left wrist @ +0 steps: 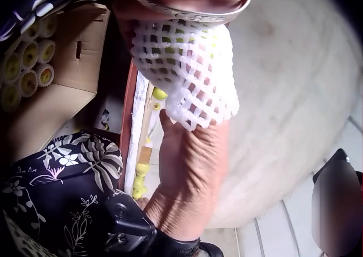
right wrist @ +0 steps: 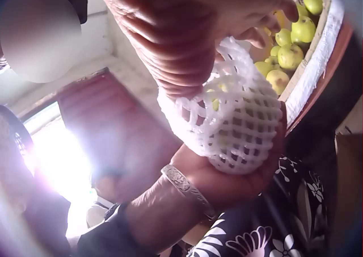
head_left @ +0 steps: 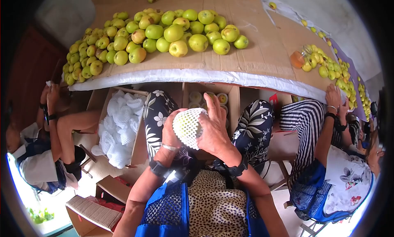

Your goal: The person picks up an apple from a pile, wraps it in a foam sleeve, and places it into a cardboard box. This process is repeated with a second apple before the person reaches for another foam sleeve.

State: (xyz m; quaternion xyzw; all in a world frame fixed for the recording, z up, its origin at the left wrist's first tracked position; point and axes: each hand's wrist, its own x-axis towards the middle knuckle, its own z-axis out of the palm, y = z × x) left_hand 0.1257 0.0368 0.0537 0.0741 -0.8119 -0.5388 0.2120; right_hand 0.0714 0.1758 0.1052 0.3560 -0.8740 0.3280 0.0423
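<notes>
Above the lap, my left hand point(head_left: 169, 132) holds a white foam net point(head_left: 188, 128) with a yellow-green apple inside, cupping it from the side and below. My right hand point(head_left: 215, 132) is at the net's other side, its thumb reaching into the opening and its fingers stretched up and away. In the right wrist view the net point(right wrist: 244, 120) rests in the left palm, with the right thumb under its mesh edge. The left wrist view shows the net's loose scalloped edge point(left wrist: 198, 118) overlapping the right hand. Part of the apple is hidden by the mesh.
A heap of green apples point(head_left: 174, 33) lies on the cardboard-covered table point(head_left: 262, 52). Loose foam nets point(head_left: 121, 126) fill a box at the left knee. Netted apples point(head_left: 223, 98) sit in a carton point(head_left: 234, 97) between the knees. People sit close on both sides.
</notes>
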